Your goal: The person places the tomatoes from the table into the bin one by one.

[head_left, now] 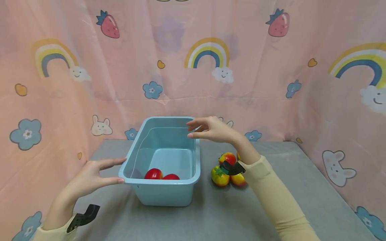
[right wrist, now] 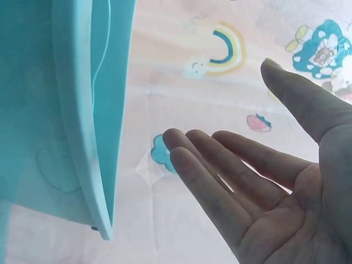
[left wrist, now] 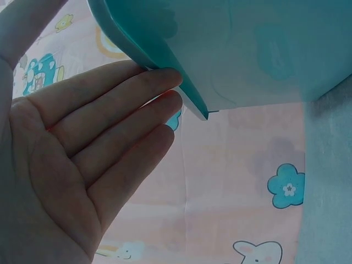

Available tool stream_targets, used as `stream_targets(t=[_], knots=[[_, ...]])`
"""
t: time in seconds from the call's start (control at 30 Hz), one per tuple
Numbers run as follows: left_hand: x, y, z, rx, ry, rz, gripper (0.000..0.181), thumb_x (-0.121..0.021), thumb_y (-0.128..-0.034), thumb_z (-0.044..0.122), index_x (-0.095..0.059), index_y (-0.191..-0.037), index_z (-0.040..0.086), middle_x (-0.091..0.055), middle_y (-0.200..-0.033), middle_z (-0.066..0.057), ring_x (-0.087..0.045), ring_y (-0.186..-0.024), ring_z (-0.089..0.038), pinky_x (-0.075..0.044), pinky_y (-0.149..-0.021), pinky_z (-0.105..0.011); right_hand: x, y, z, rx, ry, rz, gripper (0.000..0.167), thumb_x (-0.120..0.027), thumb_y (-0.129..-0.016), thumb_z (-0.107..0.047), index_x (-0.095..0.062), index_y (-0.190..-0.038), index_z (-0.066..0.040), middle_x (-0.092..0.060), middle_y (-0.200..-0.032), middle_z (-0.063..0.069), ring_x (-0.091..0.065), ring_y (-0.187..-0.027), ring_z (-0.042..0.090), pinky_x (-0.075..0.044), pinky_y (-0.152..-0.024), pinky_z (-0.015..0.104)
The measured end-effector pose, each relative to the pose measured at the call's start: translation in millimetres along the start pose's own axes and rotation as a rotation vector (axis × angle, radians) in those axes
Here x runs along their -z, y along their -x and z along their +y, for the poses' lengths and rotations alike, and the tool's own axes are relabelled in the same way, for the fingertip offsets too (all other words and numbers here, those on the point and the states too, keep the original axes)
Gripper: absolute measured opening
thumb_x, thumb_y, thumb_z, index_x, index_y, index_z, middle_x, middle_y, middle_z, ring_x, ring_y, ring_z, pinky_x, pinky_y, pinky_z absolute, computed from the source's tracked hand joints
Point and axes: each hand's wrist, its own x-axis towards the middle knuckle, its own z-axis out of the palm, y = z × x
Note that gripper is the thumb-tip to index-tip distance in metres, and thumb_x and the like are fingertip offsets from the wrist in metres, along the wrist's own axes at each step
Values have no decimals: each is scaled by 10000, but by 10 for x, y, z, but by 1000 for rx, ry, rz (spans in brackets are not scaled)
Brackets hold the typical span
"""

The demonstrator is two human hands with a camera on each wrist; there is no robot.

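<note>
A light blue plastic tub [head_left: 166, 192] stands on the table with two shiny red round fruits [head_left: 153, 174] in its near end; their kind cannot be told. My left hand [head_left: 90, 177] is at the tub's near left corner, fingers straight, with fingertips touching the rim in the left wrist view [left wrist: 104, 126]. At the far right corner, my right hand [head_left: 212, 130] hovers with fingers loosely extended and nothing held. The right wrist view shows that hand [right wrist: 264, 198] apart from the tub's rim [right wrist: 80, 126].
Right of the tub, under my right forearm, lies a cluster of several red, yellow and green round fruits [head_left: 220, 176] with green leafy tops, partly hidden by the wrist strap. Grey cloth covers the table [head_left: 289, 187]. A pink patterned curtain [head_left: 129, 67] hangs behind and at both sides.
</note>
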Motion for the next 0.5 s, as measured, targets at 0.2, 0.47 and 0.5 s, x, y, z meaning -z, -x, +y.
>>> stream_targets(t=[0.2,0.47,0.5], knots=[[1,2,7,8,7,-9,617,-757,-754,466,-609,-1290,199,-648,-1236,8,-588,-1165,-305,-491,-878,-515,15,102,59,0,-9,20,454,-674,-883,-313,-589,-1283,-117,-670,-1178,32,-660,-1033,176,-543,-833,329],[0,3,9,0,-17,2,603,-761,-752,461,-612,-1284,220,-652,-1225,41,-597,-1157,-276,-493,-885,-493,10,208,160,-56,-44,22,479,-673,-883,-321,-572,-1302,-110,-653,-1214,58,-647,-1064,179,-543,-842,335],[-2,3,8,-2,-22,6,601,-762,-751,460,-612,-1284,226,-652,-1224,50,-598,-1156,-269,-491,-889,-488,9,222,174,-62,-45,23,488,-671,-883,-327,-570,-1306,-106,-647,-1223,64,-645,-1069,182,-543,-842,340]])
